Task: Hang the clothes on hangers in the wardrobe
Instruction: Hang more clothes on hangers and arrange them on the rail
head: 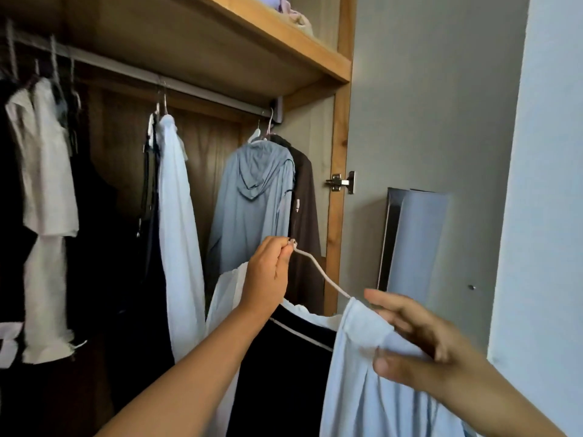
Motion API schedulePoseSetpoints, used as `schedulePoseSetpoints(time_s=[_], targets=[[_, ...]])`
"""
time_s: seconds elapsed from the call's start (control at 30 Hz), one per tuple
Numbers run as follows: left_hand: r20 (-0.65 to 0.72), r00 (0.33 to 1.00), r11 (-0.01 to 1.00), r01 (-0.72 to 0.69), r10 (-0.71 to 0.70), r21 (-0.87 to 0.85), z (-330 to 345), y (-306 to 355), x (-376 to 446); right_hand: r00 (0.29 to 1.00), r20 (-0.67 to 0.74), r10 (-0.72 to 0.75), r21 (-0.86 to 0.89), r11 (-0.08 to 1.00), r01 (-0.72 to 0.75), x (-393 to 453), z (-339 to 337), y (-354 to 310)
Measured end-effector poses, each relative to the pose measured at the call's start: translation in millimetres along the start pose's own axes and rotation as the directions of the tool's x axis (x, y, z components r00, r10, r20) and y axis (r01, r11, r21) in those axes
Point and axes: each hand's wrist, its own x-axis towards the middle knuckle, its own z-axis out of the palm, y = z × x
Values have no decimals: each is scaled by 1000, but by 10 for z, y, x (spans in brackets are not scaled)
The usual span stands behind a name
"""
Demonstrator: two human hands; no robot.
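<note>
Two hands are busy up close: the right hand [419, 339] has thumb and fingers pinched on a fold of the pale blue garment [372, 383], right where its shoulder sits on the end of the white hanger [325, 275]. It's a bit blurry there, so I can't tell how firm that pinch is. The left hand [268, 275] is a little further out, fingertips clamped together on the top of the hanger near the hook, holding it at about chest level, well below the rail [164, 80].

Progress-wise, I'd say this piece is half done. It looks draped on the hanger, one shoulder being tidied, but it isn't on the rail yet. That lift and hook is what's left, plus whatever other clothes aren't in view.

Deeper in, the wardrobe [339, 146] already holds plenty: a grey-blue hooded jacket [255, 200] beside a brown coat [306, 209] at the right end, a long white shirt [179, 222] in the middle, and white and dark stuff bunched at the left. Some folded fabric sits on the top shelf [284, 42].
</note>
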Motion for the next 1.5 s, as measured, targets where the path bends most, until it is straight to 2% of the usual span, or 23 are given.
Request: schedulePoseSetpoints(time_s=[0.03, 0.13, 0.23, 0.37, 0.53, 0.63, 0.7, 0.77, 0.83, 0.97, 1.1, 1.27, 1.37, 1.5], targets=[[-12, 1000, 1000, 3, -3, -8, 32, -113, 69, 999, 47, -2, -10, 1000, 3, 203, 1, 41], [-49, 998, 1000, 25, -26, -16, 126, -470, 350, 998, 50, 36, -66, 997, -33, 752, 7, 240], [-66, 998, 999, 18, -20, -31, 191, -785, 643, 992, 99, -75, -70, 994, 82, 1180, 39, 388], [-28, 999, 1000, -15, 15, 4, 205, -1160, 998, 985, 149, -92, 146, 987, 70, 1584, 106, 392], [-13, 998, 998, -63, 63, 25, 208, -1469, 1365, 975, 223, -14, 170, 985, -25, 2171, 187, 378], [-32, 997, 995, -69, 71, 71, 192, -1657, 1596, 971, 237, -41, 238, 971, -17, 2441, 249, 416], [-56, 995, 993, -81, 86, 85, 177, -1773, 1755, 980, 186, -72, 363, 932, 0, 2668, 283, 500], [-54, 993, 989, -95, 102, 112, 153, -1874, 1917, 988, 143, -60, 552, 833, -29, 2958, 296, 554], [-41, 993, 985, -106, 112, 136, 130, -1955, 2051, 993, 111, -40, 622, 782, -38, 3246, 287, 570], [-79, 990, 979, -106, 121, 172, 104, -2179, 2301, 998, 54, -26, 601, 799, -12, 3702, 274, 545], [-117, 982, 973, -124, 148, 192, 121, -2412, 2545, 994, 37, -106, 518, 852, 72, 4088, 212, 538], [-161, 973, 970, -132, 166, 202, 179, -2664, 2830, 989, 82, -125, 427, 901, 78, 4568, 91, 521], [-134, 977, 961, -130, 166, 243, 247, -2783, 2992, 988, 77, -132, 200, 973, 114, 4827, 23, 494], [-153, 978, 955, -92, 139, 281, 315, -2850, 3173, 981, 13, -195, -12, 981, 195, 5195, -62, 477]])
